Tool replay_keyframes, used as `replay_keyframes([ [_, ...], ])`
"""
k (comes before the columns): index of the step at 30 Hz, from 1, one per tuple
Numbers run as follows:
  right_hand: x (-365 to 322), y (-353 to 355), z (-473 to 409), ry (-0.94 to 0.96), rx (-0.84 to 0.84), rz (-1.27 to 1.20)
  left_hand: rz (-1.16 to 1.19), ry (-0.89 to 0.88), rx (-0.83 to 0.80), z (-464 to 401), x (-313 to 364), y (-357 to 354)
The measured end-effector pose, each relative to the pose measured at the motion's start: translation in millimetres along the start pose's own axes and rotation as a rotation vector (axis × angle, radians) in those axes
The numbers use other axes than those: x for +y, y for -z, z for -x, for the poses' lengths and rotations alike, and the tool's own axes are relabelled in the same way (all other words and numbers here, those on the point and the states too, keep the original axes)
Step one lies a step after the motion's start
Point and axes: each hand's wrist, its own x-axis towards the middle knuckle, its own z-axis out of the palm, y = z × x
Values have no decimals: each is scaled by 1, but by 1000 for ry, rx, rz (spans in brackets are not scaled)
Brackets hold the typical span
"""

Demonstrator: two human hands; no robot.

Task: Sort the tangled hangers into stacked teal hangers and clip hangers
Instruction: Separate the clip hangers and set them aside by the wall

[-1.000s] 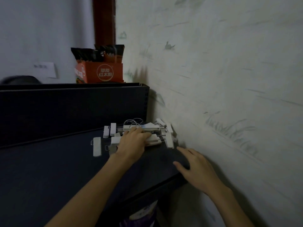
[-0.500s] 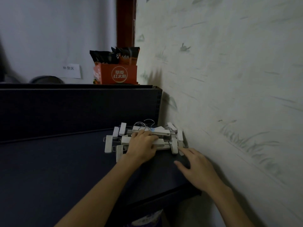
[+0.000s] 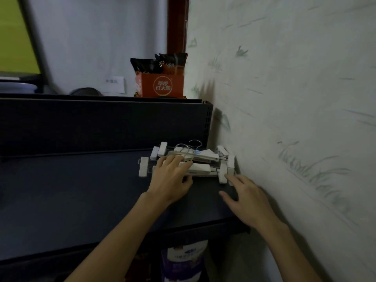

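1. Two hands work at a pile of white clip hangers [image 3: 200, 162] on a dark shelf [image 3: 81, 190]. The left hand [image 3: 171, 180] lies on the pile, fingers loosely spread over the bars and thumb at the near edge. The right hand [image 3: 248, 198] rests with fingers straight and slightly apart, its tips touching the nearest clip at the pile's right end.
2. The pile sits in the shelf's far right corner, just beside the patterned wall [image 3: 295, 98]. Its bars run left to right; the wire hooks point toward the shelf's back panel.
3. Compared with a second ago, the right hand has come forward from the shelf's front edge to the clips, while the left hand stays on the pile.
4. Behind the back panel stands an orange box [image 3: 161, 86] with dark packets in it. A white paper label [image 3: 114, 84] hangs on the far wall. Below the shelf edge, a white and purple bag [image 3: 183, 261] shows.
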Motion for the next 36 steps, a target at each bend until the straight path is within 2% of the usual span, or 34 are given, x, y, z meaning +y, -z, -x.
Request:
replay_keyframes([
  [5, -26, -4, 0, 95, 43, -57, -96, 96, 71, 45, -17, 24],
  [8, -55, -20, 1, 169, 45, -71, -161, 209, 59, 82, -33, 38],
  [16, -153, -64, 31, 286, -52, -132, -220, 554, 63, 194, -79, 90],
  [20, -204, -79, 51, 371, -95, -151, -251, 651, 78, 244, -100, 119],
  [29, -326, -95, 112, 560, -40, -279, -280, 844, 83, 355, -142, 169],
  [32, -365, -110, 140, 620, -93, -299, -290, 894, 53, 398, -153, 185],
  [36, -415, -140, 176, 717, -262, -246, -295, 1004, 32, 467, -164, 209],
])
